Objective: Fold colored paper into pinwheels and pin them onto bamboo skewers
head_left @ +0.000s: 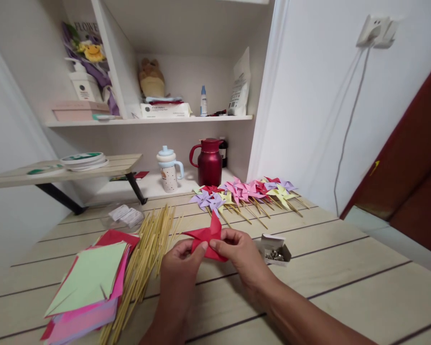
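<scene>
A red paper pinwheel (205,235), partly folded, is held just above the wooden table (345,268). My left hand (181,261) pinches its lower left part. My right hand (237,251) pinches its centre and right flap. Both hands touch the same red paper, with fingertips meeting near the middle. A pile of thin bamboo sticks (145,258) lies just left of my left hand. A small open cardboard box of metal pins (276,250) sits right of my right hand.
A stack of coloured paper squares (89,285) lies at the near left. Several finished pinwheels on sticks (247,194) lie at the far side. A red jug (209,163) and a cup (168,170) stand behind, below shelves. A clear plastic bag (125,215) lies far left.
</scene>
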A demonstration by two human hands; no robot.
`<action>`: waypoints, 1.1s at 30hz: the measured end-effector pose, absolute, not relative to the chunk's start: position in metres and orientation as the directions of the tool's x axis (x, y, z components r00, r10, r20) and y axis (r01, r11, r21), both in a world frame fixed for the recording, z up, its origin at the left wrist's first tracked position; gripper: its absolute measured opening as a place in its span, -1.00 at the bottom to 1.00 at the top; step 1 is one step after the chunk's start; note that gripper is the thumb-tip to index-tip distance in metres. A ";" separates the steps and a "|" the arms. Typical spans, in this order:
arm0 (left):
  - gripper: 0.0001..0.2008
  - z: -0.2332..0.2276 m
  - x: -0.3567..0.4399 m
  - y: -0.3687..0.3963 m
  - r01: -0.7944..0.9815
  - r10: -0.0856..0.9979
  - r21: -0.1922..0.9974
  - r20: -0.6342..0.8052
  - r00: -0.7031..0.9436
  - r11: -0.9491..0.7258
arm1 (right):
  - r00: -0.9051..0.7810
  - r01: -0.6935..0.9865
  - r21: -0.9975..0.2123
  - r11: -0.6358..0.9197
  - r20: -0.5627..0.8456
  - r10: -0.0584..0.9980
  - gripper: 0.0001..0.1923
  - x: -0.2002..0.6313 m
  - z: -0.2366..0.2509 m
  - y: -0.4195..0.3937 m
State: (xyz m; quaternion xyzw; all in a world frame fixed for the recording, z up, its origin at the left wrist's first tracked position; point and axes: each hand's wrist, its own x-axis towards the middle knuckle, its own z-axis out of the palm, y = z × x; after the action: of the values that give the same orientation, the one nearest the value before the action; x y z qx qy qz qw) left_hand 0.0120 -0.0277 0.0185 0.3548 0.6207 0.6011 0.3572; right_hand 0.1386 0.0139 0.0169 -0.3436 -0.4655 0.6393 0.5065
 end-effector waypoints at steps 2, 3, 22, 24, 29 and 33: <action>-0.73 0.017 0.011 -0.026 -0.084 0.899 0.996 -0.056 -0.435 0.022 | -0.242 -0.336 -0.941 -0.043 0.043 0.969 -0.69 0.140 0.015 0.015; -0.68 0.017 0.011 -0.026 -0.134 0.910 0.991 -0.070 -0.408 0.016 | -0.235 -0.340 -0.940 -0.036 0.048 0.971 -0.70 0.141 0.014 0.016; -0.60 0.019 0.008 -0.027 -0.153 0.947 0.988 -0.041 -0.317 -0.009 | -0.237 -0.227 -0.968 0.104 0.158 0.959 -0.69 0.145 0.016 0.017; -0.59 0.019 0.008 -0.027 -0.165 0.954 0.986 -0.065 -0.293 0.017 | -0.234 -0.208 -0.972 0.112 0.161 0.959 -0.69 0.145 0.017 0.016; -0.61 0.023 0.012 -0.031 -0.191 0.930 0.981 -0.102 -0.353 0.035 | -0.229 -0.211 -0.972 0.108 0.156 0.961 -0.70 0.144 0.018 0.015; -0.61 0.028 0.016 -0.035 -0.239 0.922 0.971 -0.118 -0.369 0.028 | -0.210 -0.244 -0.965 0.094 0.148 0.966 -0.72 0.144 0.018 0.016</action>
State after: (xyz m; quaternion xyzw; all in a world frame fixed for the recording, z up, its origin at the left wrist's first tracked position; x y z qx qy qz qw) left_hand 0.0164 -0.0353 0.0279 0.3131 0.5449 0.6227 0.4662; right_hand 0.1437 0.0158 0.0179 -0.3461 -0.5216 0.5771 0.5245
